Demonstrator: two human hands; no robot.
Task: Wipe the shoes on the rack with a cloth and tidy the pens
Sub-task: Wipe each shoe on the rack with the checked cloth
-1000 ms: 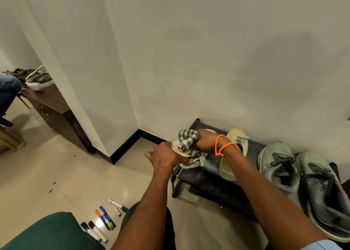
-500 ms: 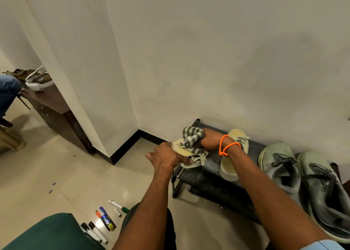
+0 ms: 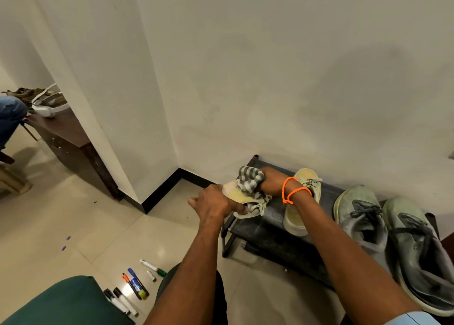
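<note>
**Shoe held and wiped at the rack's left end**

Right hand (image 3: 271,180), centre of the frame: fingers curled round a bunched grey-and-white striped cloth (image 3: 249,178), pressing it onto a pale yellow shoe (image 3: 237,194). Two orange cords (image 3: 293,192) circle that wrist.

Left hand (image 3: 212,203), just left of centre: fingers and thumb wrapped round the near end of the same shoe, gripping it over the left edge of the black rack (image 3: 265,224). The shoe lies on its side, with its laces hanging loose under the cloth.

The matching pale yellow shoe (image 3: 298,216) stands upright on the rack top, just right of the held one, partly hidden behind the right forearm.

Right side of the frame: two grey-green sneakers, one (image 3: 358,216) beside the other (image 3: 422,258), side by side, dark laces, dusty uppers.

Lower left of the frame: pens on the tiled floor (image 3: 103,226) — a white marker with a green cap (image 3: 153,267), a small white piece (image 3: 151,276), a blue one (image 3: 137,284) touching an orange-tipped one (image 3: 127,280), and two black-capped ones (image 3: 120,301) next to a green cushion (image 3: 61,302).

Upper left of the frame: a dark wooden cabinet (image 3: 71,142) with more footwear (image 3: 48,102) on top.
</note>
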